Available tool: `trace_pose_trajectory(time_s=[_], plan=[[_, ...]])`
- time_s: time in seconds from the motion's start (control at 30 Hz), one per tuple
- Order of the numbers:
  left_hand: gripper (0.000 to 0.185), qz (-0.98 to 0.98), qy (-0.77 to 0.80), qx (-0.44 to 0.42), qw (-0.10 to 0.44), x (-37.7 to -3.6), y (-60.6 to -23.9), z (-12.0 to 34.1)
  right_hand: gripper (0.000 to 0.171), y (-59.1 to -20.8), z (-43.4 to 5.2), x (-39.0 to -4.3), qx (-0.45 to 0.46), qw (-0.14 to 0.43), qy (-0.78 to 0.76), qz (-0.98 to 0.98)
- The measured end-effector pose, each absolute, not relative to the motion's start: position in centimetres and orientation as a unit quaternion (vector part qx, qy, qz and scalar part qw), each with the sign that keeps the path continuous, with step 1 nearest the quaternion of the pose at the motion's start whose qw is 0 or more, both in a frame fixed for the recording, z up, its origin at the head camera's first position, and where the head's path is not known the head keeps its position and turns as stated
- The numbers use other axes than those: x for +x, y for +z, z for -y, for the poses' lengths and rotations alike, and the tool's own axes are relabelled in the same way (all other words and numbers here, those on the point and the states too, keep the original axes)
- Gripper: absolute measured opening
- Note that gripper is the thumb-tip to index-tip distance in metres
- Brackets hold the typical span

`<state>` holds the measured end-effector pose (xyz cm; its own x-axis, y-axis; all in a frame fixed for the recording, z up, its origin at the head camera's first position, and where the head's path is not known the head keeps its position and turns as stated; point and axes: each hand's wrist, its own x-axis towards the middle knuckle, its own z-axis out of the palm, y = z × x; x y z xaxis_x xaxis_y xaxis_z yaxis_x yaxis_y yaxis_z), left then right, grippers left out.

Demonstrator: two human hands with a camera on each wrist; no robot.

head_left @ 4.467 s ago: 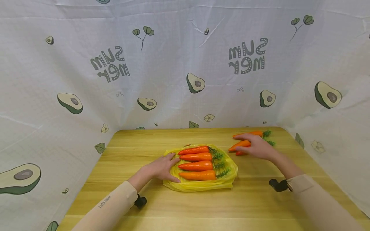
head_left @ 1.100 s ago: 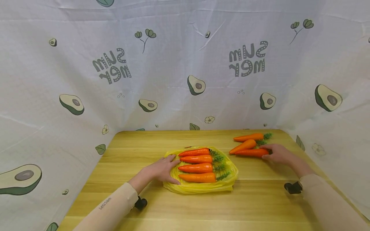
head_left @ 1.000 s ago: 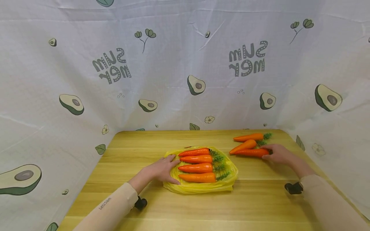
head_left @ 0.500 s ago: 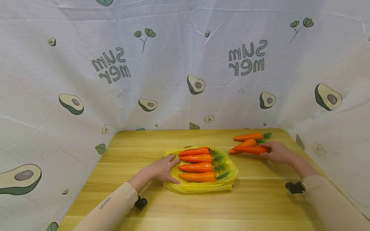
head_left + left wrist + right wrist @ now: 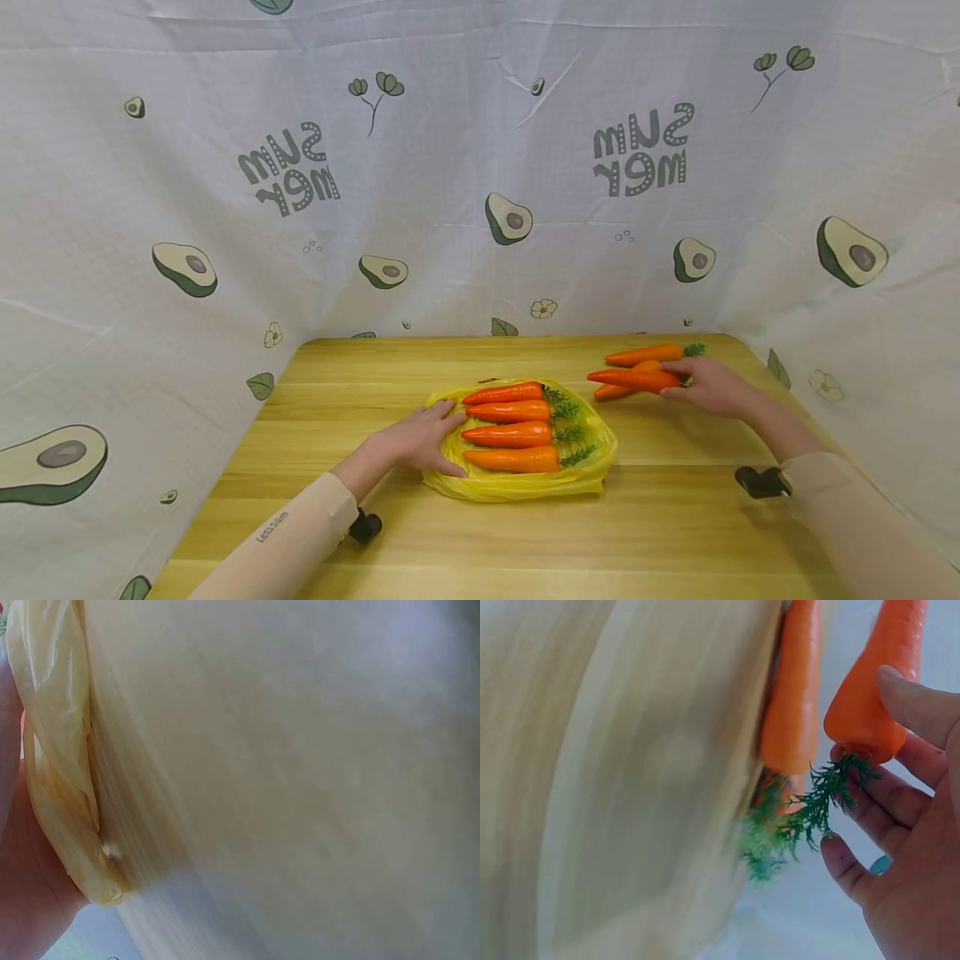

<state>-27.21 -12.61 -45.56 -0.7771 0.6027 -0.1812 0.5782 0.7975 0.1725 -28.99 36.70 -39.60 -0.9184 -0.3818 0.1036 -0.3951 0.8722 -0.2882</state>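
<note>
My right hand (image 5: pixel 716 387) pinches a red-orange carrot (image 5: pixel 632 381) near its leafy end, thumb on one side and fingers on the other. In the right wrist view this held carrot (image 5: pixel 874 690) is raised off the table, its green fronds (image 5: pixel 836 787) hanging beside my fingers. Two more carrots lie by it: one (image 5: pixel 613 392) partly hidden beneath it, another (image 5: pixel 643 356) farther back. My left hand (image 5: pixel 427 439) rests with spread fingers on the left edge of a yellow plastic bag (image 5: pixel 517 487). Bag film (image 5: pixel 60 727) overlaps that hand in the left wrist view.
Several carrots (image 5: pixel 510 435) lie side by side on the bag, tips left and greens right. The wooden table (image 5: pixel 360 367) meets a white avocado-print curtain (image 5: pixel 435 208) at its back and sides.
My right hand has gone from above the loose carrots to the nearest one, gripped it by its top, then lifted it and moved it slightly left. My left hand has stayed put.
</note>
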Motion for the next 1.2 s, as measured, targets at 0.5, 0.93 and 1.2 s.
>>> trace_pose_trajectory(time_s=[0.5, 0.93, 1.2], plan=[[0.102, -0.941, 0.053, 0.312, 0.118, -27.1, -45.5, 12.6, 0.042, -36.7, -32.7, -27.9, 0.241, 0.032, 0.17, 0.955], [0.102, -0.941, 0.044, 0.313, 0.12, -27.2, -45.5, 12.6, 0.044, -35.3, -28.5, -27.6, 0.259, 0.045, 0.13, 0.956], [0.104, -0.941, 0.047, 0.312, 0.121, -27.3, -45.4, 12.6, 0.042, -35.1, -26.2, -28.1, 0.3, 0.06, 0.118, 0.945]])
